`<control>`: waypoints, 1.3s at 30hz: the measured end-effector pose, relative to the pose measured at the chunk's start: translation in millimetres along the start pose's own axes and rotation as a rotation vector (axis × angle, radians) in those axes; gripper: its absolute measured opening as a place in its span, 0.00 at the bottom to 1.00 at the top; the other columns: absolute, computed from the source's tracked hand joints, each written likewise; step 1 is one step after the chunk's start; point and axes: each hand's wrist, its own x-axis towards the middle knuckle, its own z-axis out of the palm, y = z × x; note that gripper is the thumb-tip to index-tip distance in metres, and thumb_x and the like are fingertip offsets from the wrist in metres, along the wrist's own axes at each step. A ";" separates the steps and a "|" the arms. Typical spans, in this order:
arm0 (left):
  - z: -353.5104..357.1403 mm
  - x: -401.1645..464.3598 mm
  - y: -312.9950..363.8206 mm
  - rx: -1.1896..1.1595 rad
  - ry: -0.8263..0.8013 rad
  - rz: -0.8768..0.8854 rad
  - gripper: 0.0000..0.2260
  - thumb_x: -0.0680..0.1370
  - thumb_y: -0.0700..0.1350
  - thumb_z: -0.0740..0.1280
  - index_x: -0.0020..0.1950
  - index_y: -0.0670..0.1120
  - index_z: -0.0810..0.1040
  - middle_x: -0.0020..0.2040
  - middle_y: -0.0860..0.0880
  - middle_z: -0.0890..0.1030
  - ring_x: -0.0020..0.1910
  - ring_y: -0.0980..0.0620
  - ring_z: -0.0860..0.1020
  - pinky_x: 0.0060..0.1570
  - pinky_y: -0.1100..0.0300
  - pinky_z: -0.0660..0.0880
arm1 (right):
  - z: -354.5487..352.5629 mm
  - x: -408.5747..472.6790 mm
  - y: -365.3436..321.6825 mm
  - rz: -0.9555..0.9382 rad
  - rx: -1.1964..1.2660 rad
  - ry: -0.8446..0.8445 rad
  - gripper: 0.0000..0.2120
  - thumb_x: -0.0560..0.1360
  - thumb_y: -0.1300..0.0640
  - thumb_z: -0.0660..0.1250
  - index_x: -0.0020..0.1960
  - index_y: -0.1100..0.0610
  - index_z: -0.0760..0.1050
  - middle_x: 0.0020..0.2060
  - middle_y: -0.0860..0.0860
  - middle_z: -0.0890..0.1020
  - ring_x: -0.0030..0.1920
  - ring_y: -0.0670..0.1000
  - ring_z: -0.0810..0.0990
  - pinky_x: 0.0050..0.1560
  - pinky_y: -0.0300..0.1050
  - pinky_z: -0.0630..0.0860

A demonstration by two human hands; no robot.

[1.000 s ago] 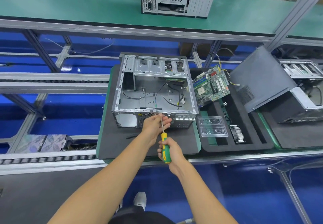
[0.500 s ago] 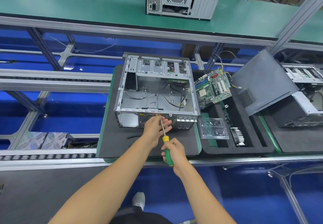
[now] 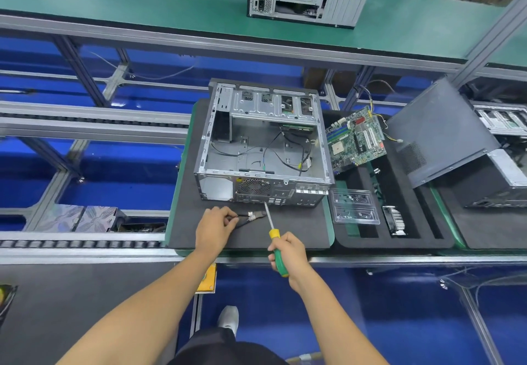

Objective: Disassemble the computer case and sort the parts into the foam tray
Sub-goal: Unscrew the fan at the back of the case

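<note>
Gripping screwdriver [image 3: 274, 240] near computer case [image 3: 263, 148] front edge.

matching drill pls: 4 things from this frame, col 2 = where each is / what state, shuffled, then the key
Column 1
1. screwdriver
2. motherboard
3. black cable
4. grey side panel

Column 2
A. leaning tilted at the far right of the foam tray
B. gripped by the right hand, tip towards the rear of the computer case
C. propped at the back of the foam tray, beside the open case
D. on the black mat in front of the case, pinched by the left hand

Pairs: 1-B, 2-C, 3-D, 4-A
</note>
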 end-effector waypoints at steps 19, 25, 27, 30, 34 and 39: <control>-26.6 10.4 -52.7 0.059 0.126 -0.127 0.15 0.83 0.49 0.66 0.68 0.46 0.81 0.54 0.46 0.78 0.57 0.46 0.74 0.55 0.51 0.76 | 25.8 5.3 3.1 0.003 -0.063 -0.046 0.08 0.74 0.62 0.69 0.38 0.57 0.73 0.35 0.55 0.79 0.31 0.51 0.79 0.31 0.43 0.76; -29.6 9.9 -19.6 -0.208 0.196 -0.078 0.14 0.84 0.56 0.63 0.58 0.50 0.83 0.48 0.51 0.83 0.53 0.49 0.77 0.50 0.51 0.75 | 45.9 2.2 -6.8 -0.055 -0.018 -0.109 0.13 0.74 0.61 0.68 0.31 0.51 0.75 0.31 0.54 0.79 0.30 0.54 0.80 0.28 0.42 0.75; -30.5 9.4 4.6 -0.544 0.031 -0.093 0.11 0.84 0.56 0.64 0.57 0.51 0.82 0.47 0.52 0.86 0.49 0.51 0.83 0.50 0.54 0.79 | 52.9 1.1 -9.8 -0.069 -0.004 -0.127 0.16 0.75 0.61 0.67 0.30 0.50 0.75 0.31 0.54 0.79 0.30 0.54 0.80 0.28 0.42 0.74; -34.4 8.7 41.0 -0.969 -0.218 -0.171 0.11 0.84 0.50 0.65 0.64 0.47 0.78 0.52 0.45 0.87 0.48 0.49 0.86 0.46 0.55 0.84 | 62.4 0.4 -15.0 -0.088 0.028 -0.137 0.12 0.76 0.63 0.66 0.35 0.53 0.75 0.31 0.55 0.79 0.29 0.54 0.79 0.26 0.42 0.73; -45.0 9.3 66.2 -1.146 -0.261 -0.167 0.10 0.84 0.45 0.66 0.64 0.44 0.76 0.53 0.46 0.87 0.50 0.45 0.87 0.43 0.57 0.83 | 67.6 3.0 -20.0 -0.100 0.052 -0.150 0.07 0.77 0.62 0.64 0.41 0.56 0.72 0.31 0.56 0.78 0.27 0.53 0.77 0.25 0.41 0.70; -51.1 5.8 71.2 -1.116 -0.245 -0.160 0.10 0.84 0.42 0.65 0.65 0.43 0.72 0.53 0.46 0.87 0.48 0.44 0.87 0.40 0.58 0.82 | 71.7 4.8 -18.8 -0.106 0.029 -0.171 0.07 0.78 0.61 0.64 0.41 0.55 0.72 0.32 0.55 0.78 0.28 0.53 0.77 0.26 0.42 0.71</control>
